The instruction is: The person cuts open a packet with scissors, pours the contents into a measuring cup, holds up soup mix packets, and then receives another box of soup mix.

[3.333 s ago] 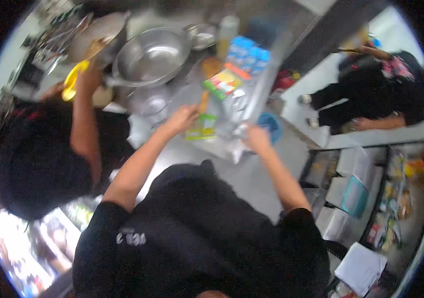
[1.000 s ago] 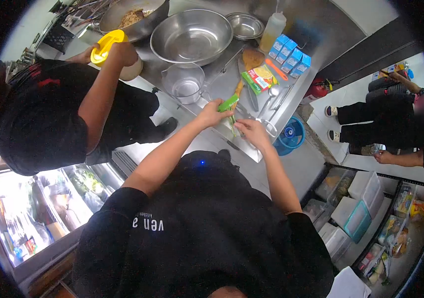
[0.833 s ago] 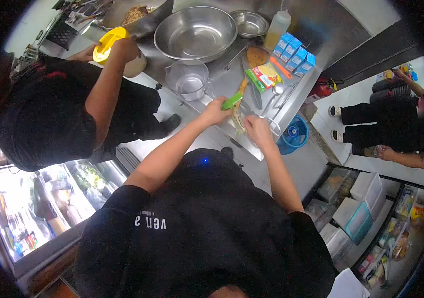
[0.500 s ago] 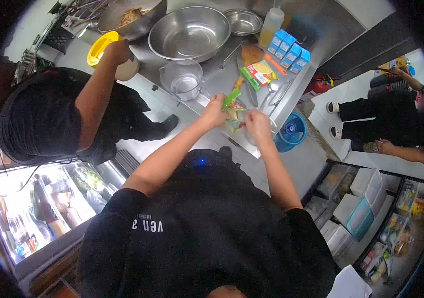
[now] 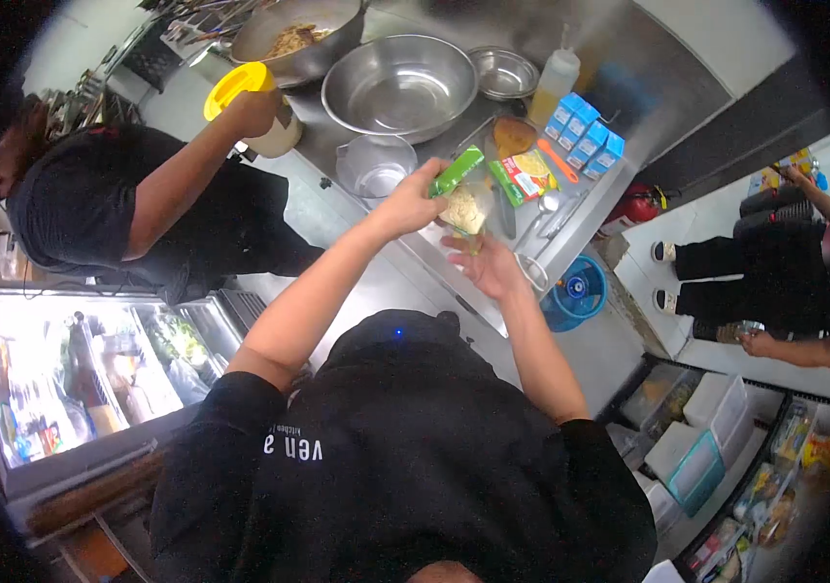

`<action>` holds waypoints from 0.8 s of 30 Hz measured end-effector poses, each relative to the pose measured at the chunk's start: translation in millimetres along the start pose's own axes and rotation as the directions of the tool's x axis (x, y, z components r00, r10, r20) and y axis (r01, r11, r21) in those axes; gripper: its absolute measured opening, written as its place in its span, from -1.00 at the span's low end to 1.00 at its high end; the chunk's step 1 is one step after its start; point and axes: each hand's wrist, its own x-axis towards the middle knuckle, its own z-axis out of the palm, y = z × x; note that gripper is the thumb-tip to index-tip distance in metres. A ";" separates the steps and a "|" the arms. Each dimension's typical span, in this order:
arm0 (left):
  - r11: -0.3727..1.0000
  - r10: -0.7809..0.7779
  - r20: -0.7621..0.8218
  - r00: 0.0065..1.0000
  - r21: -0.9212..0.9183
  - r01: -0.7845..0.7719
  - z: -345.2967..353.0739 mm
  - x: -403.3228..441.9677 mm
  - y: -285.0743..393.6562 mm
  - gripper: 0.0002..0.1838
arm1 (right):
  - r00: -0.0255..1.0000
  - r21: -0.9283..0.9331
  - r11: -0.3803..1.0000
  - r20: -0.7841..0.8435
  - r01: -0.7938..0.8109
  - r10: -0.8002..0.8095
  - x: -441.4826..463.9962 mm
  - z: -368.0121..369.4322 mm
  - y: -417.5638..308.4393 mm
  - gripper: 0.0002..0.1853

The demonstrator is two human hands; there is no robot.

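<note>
Over the near edge of the steel surface (image 5: 318, 134), pinching the green-and-clear packet (image 5: 463, 199) between fingers of the left hand (image 5: 413, 202). With the right hand (image 5: 490, 265), no longer pinching; now with fingers spread just below, with contact unclear. So probably supporting mostly from the left, with pale contents (image 5: 466, 213) more visible.

Lit cabinet (image 5: 94, 449) overexposed | steel bowl (image 5: 397, 87) glinting | edges curved, black

**Own-body check**

We're in a black short-sleeved cloth T-shirt (image 5: 415, 486). Left chest: white lowercase lettering (image 5: 295, 448), "ven a", plus a smaller white word "kitchen" (image 5: 288, 429), both upside down to us. Left hand (image 5: 413, 202) and right hand (image 5: 486, 262) bare.
</note>
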 end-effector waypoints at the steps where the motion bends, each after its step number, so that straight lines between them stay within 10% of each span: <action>1: 0.993 0.021 0.021 1.000 0.119 -0.024 -12.8 2.1 -1.6 -0.48 | 0.995 0.059 0.998 -0.097 0.007 -0.002 13.5 -9.1 1.2 -0.43; 6: 0.987 -0.155 0.065 0.986 0.043 0.152 -69.2 23.6 4.4 -0.53 | 0.987 0.252 0.962 -0.139 0.109 -0.075 54.8 9.2 -19.7 -0.61; 17: 0.915 0.147 0.049 0.988 0.373 -0.154 -141.6 79.2 -28.3 -0.71 | 0.887 -0.043 0.933 -0.296 0.358 -0.354 108.0 36.3 -21.8 -0.59; 24: 0.933 0.095 -0.104 0.990 0.356 -0.052 -150.9 81.7 -62.5 -0.66 | 0.805 -0.255 0.893 -0.391 0.370 -0.446 120.8 56.6 -23.7 -0.57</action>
